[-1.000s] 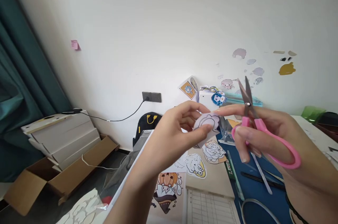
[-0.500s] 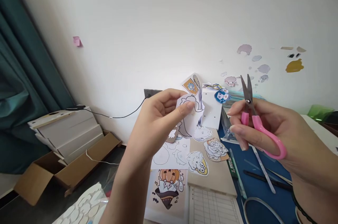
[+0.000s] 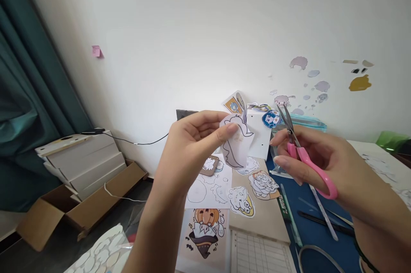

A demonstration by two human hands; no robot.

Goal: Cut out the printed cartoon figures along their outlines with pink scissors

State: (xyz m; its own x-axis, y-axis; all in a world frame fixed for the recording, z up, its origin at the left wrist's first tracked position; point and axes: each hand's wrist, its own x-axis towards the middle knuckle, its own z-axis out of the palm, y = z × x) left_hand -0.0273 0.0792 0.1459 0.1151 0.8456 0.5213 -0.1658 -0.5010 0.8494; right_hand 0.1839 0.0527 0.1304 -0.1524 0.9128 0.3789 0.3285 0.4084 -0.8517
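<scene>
Between thumb and fingers of my left hand is a small piece of white paper with black outlines drawn on it. My right hand has its fingers in the handles of pink-handled scissors. Their blades point up and to the left, slightly parted, to the right of the paper and not touching it. Below the hands lie cut-out paper drawings, among them a white and yellow one and a stack of cut-outs on a beige board.
A pumpkin picture and a grid sheet lie at the front. Pens and a cable rest on a blue mat at right. An open cardboard box stands on the floor at left. Paper pieces cling to the wall.
The scissors have moved left and down toward the paper, their blades tilting further left. The paper in my left hand has turned slightly and shifted a little to the right.
</scene>
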